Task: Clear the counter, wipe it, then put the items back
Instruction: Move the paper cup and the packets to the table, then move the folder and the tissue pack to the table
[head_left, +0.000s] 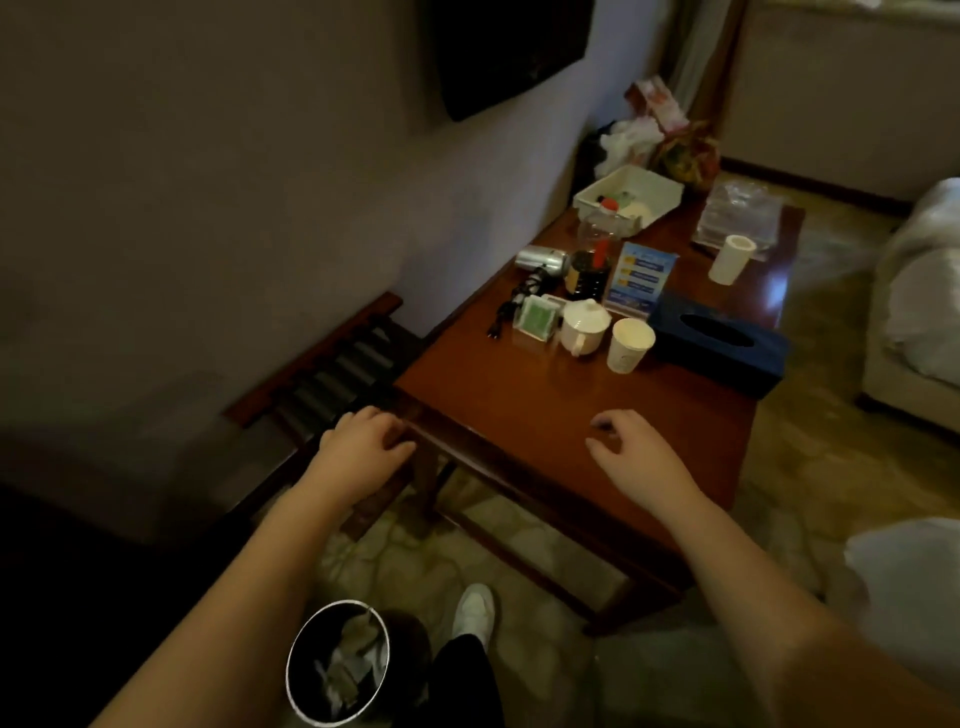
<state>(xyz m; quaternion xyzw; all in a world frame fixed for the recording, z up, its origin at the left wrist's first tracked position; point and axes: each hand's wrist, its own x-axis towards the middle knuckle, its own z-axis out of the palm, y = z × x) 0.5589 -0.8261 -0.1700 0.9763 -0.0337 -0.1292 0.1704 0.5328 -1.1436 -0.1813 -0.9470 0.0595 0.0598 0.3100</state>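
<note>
Nearest the lens: two bare forearms reaching forward over a round dark bin (337, 662) with a pale metal rim, crumpled paper inside, and beside it a white shoe (472, 608) on stone-patterned flooring. Left hand (363, 434) at the near left corner of the table (519, 410), fingers loosely curled against the edge, holding nothing. Right hand (631, 449) just above the bare near end of the glossy reddish wood top, fingers relaxed and slightly bent, also holding nothing.

Further along the top, well apart from both hands, a cluster of things: paper cup (630, 344), tapered and pale; white lidded ceramic mug (584, 326) just beside it; small clear stand with a green card (536, 320); black cord and plug (506, 312) trailing from a silver hair dryer (543, 260); dark round pot (588, 275) with something red sticking up. Blue-and-white sign card (643, 278) upright behind the mug — print too blurred to read. Dark blue tissue box (719, 343), rectangular with an oval slot, at the right edge. Beyond these, a second pale cup (731, 259), a clear plastic packet (740, 213), a white rectangular tray (631, 200) holding small items, and crumpled bags (654, 135) at the far end.

Dark slatted rack (332, 384) — wooden frame — against the wall on the left.
</note>
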